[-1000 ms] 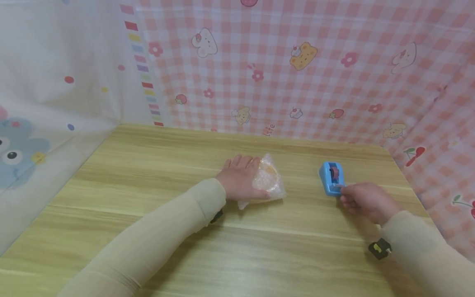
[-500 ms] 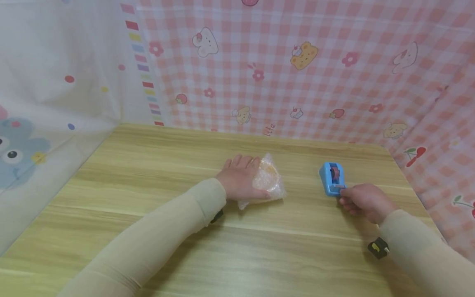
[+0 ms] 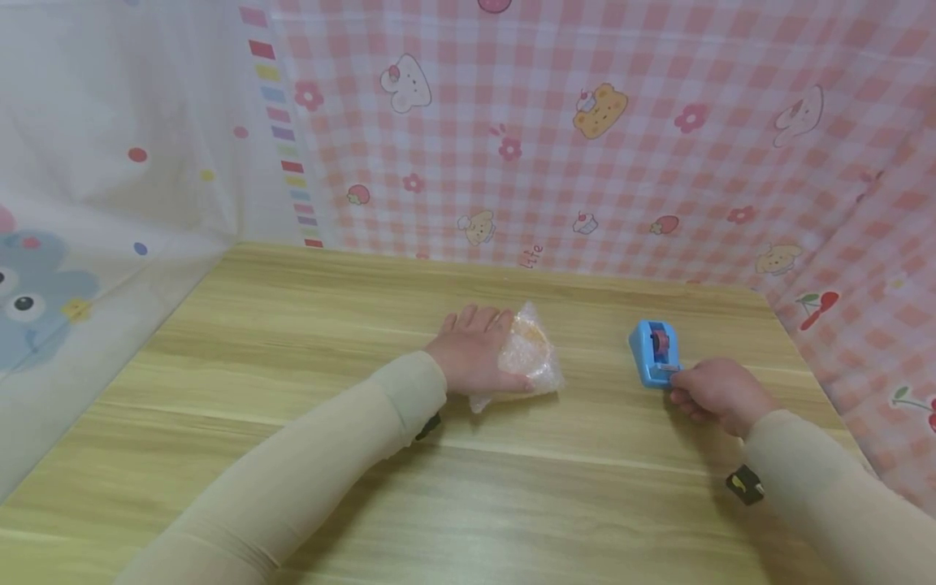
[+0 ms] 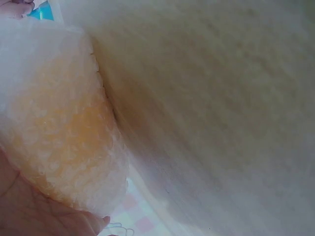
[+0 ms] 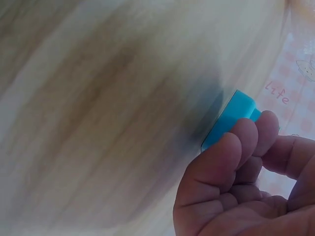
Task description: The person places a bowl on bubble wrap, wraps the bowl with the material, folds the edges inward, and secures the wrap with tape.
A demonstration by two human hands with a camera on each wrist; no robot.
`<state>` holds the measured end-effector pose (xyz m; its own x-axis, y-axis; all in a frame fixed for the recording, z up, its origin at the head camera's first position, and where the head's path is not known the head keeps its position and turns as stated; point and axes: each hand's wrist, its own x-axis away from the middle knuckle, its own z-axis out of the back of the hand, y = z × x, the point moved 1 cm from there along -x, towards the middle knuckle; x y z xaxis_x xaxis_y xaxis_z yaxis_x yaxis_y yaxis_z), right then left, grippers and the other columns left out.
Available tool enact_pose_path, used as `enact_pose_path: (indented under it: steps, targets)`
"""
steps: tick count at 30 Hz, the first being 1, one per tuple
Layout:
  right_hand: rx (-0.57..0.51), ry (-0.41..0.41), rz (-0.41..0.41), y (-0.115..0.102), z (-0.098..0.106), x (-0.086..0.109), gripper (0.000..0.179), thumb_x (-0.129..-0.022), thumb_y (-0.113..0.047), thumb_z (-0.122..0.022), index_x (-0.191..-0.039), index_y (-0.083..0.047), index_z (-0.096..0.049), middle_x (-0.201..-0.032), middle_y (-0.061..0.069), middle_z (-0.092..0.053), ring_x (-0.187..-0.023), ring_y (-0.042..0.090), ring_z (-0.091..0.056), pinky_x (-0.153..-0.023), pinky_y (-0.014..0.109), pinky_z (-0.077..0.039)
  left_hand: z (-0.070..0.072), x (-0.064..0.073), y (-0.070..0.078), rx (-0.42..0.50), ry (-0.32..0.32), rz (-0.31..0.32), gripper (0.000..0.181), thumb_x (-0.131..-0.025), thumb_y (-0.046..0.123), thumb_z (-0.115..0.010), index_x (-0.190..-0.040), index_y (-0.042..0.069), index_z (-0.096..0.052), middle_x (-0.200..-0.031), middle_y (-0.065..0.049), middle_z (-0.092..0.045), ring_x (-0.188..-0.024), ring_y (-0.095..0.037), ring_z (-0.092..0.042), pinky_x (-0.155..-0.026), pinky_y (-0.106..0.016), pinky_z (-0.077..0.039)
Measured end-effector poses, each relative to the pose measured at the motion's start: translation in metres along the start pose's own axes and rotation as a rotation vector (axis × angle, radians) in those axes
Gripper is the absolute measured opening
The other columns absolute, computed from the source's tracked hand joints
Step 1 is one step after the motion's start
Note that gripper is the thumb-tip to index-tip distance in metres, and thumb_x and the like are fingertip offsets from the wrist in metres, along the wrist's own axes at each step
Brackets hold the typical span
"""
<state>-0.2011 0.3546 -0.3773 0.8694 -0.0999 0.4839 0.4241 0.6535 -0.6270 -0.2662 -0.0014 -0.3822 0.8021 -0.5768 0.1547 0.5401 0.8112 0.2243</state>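
Observation:
A bubble-wrapped bundle (image 3: 530, 353) with something orange-yellow inside lies mid-table. My left hand (image 3: 471, 349) rests flat over its left side, fingers spread; the left wrist view shows the palm against the bubble wrap (image 4: 69, 123). Right of it stands a blue tape dispenser (image 3: 653, 353) with a small reddish roll core (image 3: 660, 341). At its front edge my right hand (image 3: 720, 394) pinches the end of the tape (image 3: 668, 368) between thumb and index finger, the other fingers curled. In the right wrist view, those curled fingers partly hide the dispenser (image 5: 229, 118).
The wood-grain table (image 3: 351, 504) carries both things. A pink checked cloth (image 3: 541, 179) hangs along the back and right, and a white printed cloth (image 3: 110, 162) on the left. Small dark wrist cameras (image 3: 744, 485) sit under the sleeves.
My left hand and the bundle have stayed in place. The right hand has shifted only very slightly at the dispenser's front edge.

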Motion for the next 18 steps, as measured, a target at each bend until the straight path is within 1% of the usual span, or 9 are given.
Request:
enact_pose_path:
  steps: [2, 5, 9, 12, 18]
  targets:
    - [0.014, -0.001, 0.000, -0.0012, 0.0013, 0.0009, 0.032, -0.106, -0.015, -0.050, -0.111, 0.014, -0.063, -0.089, 0.006, -0.072, -0.083, 0.017, -0.065, -0.073, 0.028, -0.059, 0.0000, 0.0000, 0.0000, 0.002, 0.001, 0.000, 0.123, -0.083, 0.089, -0.056, -0.170, 0.012, -0.014, -0.174, -0.011, -0.024, -0.161, -0.040, -0.018, -0.131, -0.063, -0.017]
    - [0.055, 0.001, 0.003, -0.0026, 0.0027, 0.0016, 0.029, -0.104, -0.014, -0.051, -0.105, 0.011, -0.066, -0.086, 0.005, -0.071, -0.080, 0.017, -0.063, -0.071, 0.029, -0.057, -0.0005, -0.0004, -0.0003, 0.002, 0.000, 0.002, 0.123, -0.083, 0.089, -0.056, -0.170, 0.012, -0.014, -0.174, -0.011, -0.023, -0.162, -0.040, -0.018, -0.131, -0.063, -0.017]
    - [0.123, 0.009, 0.009, -0.0040, 0.0038, 0.0019, 0.024, -0.098, -0.014, -0.054, -0.089, 0.003, -0.068, -0.075, 0.002, -0.067, -0.072, 0.016, -0.060, -0.067, 0.030, -0.052, -0.0012, -0.0010, -0.0008, 0.002, -0.003, 0.004, 0.123, -0.083, 0.089, -0.055, -0.170, 0.012, -0.014, -0.175, -0.010, -0.022, -0.162, -0.040, -0.017, -0.131, -0.063, -0.016]
    - [0.171, 0.017, 0.021, -0.0042, 0.0050, 0.0011, 0.021, -0.094, -0.013, -0.056, -0.080, -0.001, -0.067, -0.070, 0.000, -0.063, -0.067, 0.016, -0.058, -0.064, 0.029, -0.050, -0.0011, -0.0011, -0.0009, 0.001, -0.005, 0.002, 0.123, -0.083, 0.089, -0.055, -0.170, 0.012, -0.014, -0.175, -0.011, -0.022, -0.162, -0.041, -0.017, -0.131, -0.063, -0.016]
    - [0.219, 0.012, 0.048, -0.0048, 0.0058, -0.0008, 0.018, -0.092, -0.012, -0.056, -0.078, -0.003, -0.064, -0.067, -0.001, -0.062, -0.064, 0.014, -0.056, -0.060, 0.027, -0.049, -0.0013, -0.0012, -0.0016, -0.003, -0.008, 0.003, 0.122, -0.083, 0.089, -0.055, -0.170, 0.012, -0.014, -0.175, -0.010, -0.022, -0.162, -0.041, -0.017, -0.131, -0.063, -0.016]
